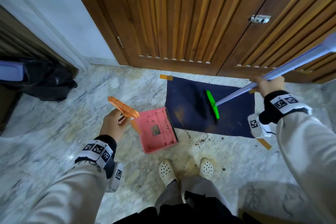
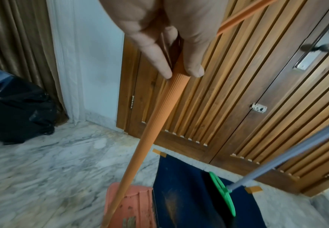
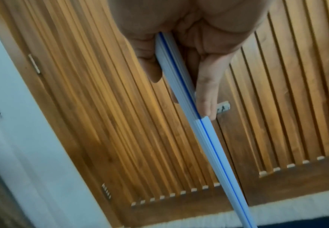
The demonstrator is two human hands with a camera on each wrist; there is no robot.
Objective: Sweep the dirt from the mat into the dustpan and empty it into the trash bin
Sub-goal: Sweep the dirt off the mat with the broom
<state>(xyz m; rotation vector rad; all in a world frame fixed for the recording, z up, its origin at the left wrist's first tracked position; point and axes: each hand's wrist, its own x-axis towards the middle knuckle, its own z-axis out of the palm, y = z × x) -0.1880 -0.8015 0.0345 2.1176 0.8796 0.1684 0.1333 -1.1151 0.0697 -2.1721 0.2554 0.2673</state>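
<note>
A dark blue mat point(image 1: 189, 96) lies taped to the marble floor before the wooden doors, with a brown dirt streak point(image 1: 179, 116) near its left edge. A pink dustpan point(image 1: 156, 129) stands at that edge, specks of dirt inside. My left hand point(image 1: 112, 123) grips its long orange handle point(image 2: 157, 114). My right hand point(image 1: 269, 84) grips the pale blue broom pole point(image 3: 204, 134). The broom's green head point(image 1: 212, 104) with dark bristles rests on the mat's middle. The trash bin point(image 1: 36, 80), lined with a black bag, stands at the far left.
Loose crumbs of dirt point(image 1: 201, 139) lie on the floor just in front of the mat. My white clogs point(image 1: 167, 171) stand below the dustpan. Slatted wooden doors point(image 1: 190, 14) close off the far side. A curtain point(image 2: 17, 38) hangs behind the bin.
</note>
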